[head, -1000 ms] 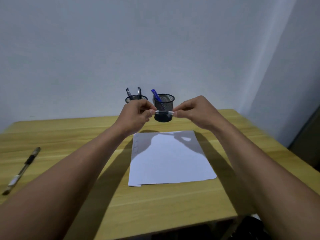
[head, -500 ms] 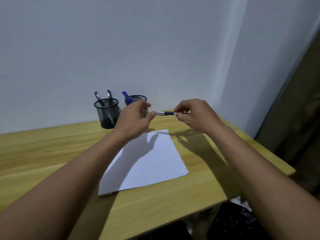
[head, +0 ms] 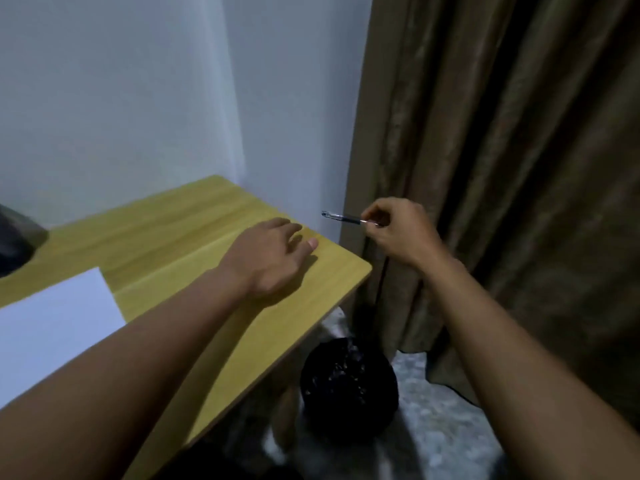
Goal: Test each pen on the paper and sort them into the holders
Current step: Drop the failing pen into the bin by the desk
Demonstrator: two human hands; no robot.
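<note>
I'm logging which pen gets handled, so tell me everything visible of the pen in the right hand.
The pen is slim, with a dark barrel, a clear-looking free end and a pale metallic stretch near the grip. It lies nearly level in the air, free end pointing left, beyond the table's right edge. Only the right hand touches it, pinching one end. Whether it is capped is unclear.

walls: plain pale grey-white wall (head: pixel 121 98) | right: brown pleated fabric curtain (head: pixel 502 150) | bench: yellow wood-grain bench (head: pixel 194 220) | floor: speckled grey floor (head: pixel 436 427), round black bin (head: pixel 348 379) below bench's right corner
</note>
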